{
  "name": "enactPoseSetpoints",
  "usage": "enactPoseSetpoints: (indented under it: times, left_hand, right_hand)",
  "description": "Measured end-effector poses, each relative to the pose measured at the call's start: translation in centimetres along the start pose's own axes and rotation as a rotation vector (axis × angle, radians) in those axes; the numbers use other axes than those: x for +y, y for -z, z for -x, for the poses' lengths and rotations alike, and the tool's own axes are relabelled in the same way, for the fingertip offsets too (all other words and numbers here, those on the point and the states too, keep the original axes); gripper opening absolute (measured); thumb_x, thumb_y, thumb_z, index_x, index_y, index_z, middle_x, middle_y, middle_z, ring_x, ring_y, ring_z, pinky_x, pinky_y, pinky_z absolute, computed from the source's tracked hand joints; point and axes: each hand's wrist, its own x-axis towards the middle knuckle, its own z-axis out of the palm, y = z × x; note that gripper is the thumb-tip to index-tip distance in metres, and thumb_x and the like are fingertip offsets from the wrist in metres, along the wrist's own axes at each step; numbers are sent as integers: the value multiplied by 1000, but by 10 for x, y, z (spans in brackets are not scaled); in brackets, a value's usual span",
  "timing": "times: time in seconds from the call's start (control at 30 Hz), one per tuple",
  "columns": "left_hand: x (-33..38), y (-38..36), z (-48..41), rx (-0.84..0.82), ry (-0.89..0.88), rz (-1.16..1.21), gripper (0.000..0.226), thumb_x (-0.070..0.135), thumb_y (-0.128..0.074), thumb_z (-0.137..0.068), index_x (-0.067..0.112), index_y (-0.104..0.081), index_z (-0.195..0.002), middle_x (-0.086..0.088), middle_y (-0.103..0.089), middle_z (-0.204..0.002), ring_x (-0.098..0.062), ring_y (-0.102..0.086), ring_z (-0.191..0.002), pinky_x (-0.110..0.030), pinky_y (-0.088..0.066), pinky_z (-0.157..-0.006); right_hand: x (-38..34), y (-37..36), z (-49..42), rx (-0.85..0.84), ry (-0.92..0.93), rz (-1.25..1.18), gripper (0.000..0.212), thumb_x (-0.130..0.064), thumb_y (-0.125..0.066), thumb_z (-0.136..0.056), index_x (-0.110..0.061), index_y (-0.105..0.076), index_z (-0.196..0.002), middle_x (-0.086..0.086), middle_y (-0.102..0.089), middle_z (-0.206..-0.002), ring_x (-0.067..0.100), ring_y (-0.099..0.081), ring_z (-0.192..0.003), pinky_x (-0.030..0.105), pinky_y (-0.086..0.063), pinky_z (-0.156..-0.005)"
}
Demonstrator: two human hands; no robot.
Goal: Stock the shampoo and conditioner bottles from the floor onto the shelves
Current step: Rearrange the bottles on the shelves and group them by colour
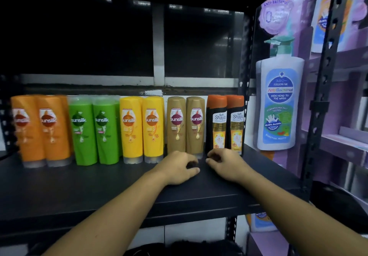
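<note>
Head view, entries:

- Left hand [177, 168] and right hand [227, 165]: both are resting on the dark shelf [79, 186], fingers [194, 169] curling inward. A dark blur is sitting inside each curl, so I cannot tell whether anything is being held.
- Brown bottles [186, 124]: standing upright just beyond the left fingers, almost touching them.
- Black-and-orange bottles [226, 124]: standing just beyond the right fingers.
- Yellow bottles [142, 128], green bottles [95, 130], orange bottles [39, 130]: lining up further off to the left of the left fingers, packed side by side.

Hazards, as a judgement: the bottles are balancing on narrow caps — a knuckle pushing forward is likely to tip the nearest one backwards or sideways into its neighbour, sending the row over. An arm dragging back carelessly could sweep one off the shelf's front edge.
</note>
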Motion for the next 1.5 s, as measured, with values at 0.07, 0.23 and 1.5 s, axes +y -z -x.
enactPoseSetpoints:
  times: [0.07, 0.23, 1.5]
  left_hand:
    - [-15, 9, 17, -29, 16, -3, 46, 50, -59, -99, 26, -63, -138, 5, -62, -141, -16, -56, -129, -38, -46, -109]
    - [-43, 27, 56, -41, 77, 22, 52, 53, -57, -100, 26, -58, -145, 7, -54, -151, -13, -49, -138, -31, -39, -114]
    - [-12, 9, -22, 533, 414, -71, 64, 29, -73, -94, 13, -33, -143, -11, -67, -121, -30, -69, -106, -36, -56, -79]
  right_hand:
    - [-19, -9, 3, -100, -34, 36, 33, -44, -61, -95, -21, -68, -117, -4, -69, -111, 14, -62, -103, 32, -52, -92]
    - [-63, -17, 15, -309, -75, 106, 47, -59, -51, -96, -23, -64, -124, 0, -64, -123, 18, -60, -110, 35, -50, -96]
    - [-47, -53, -45, 335, -125, -150, 90, -25, -73, -91, -21, -11, -156, 12, -65, -125, 32, -63, -113, 45, -54, -91]
